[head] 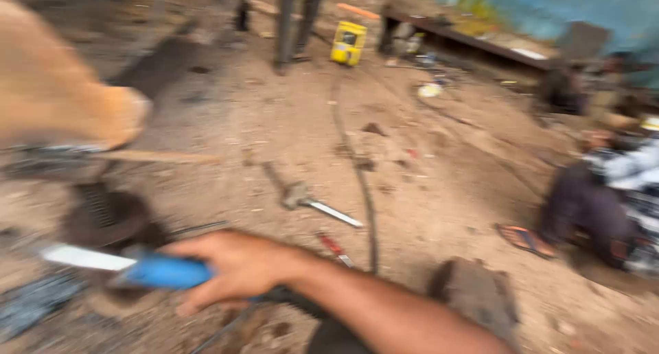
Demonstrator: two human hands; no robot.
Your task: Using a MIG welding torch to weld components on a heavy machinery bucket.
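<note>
Gripping a blue-handled tool (161,271), the right hand (237,268) has its fingers (189,247) curled tight around the grip, low over the dirt ground (425,210) near the bottom edge of view. The handle is bright blue and a pale, flat blade sticks out to the left; blur hides finer detail. The left hand (62,93) is a tan smear at upper left, its fingers impossible to read. A hammer (312,201) lies on the ground beyond, near a dark cable (360,182). A yellow box (349,43) stands far off, and a crouching person (604,196) sits at the right.
</note>
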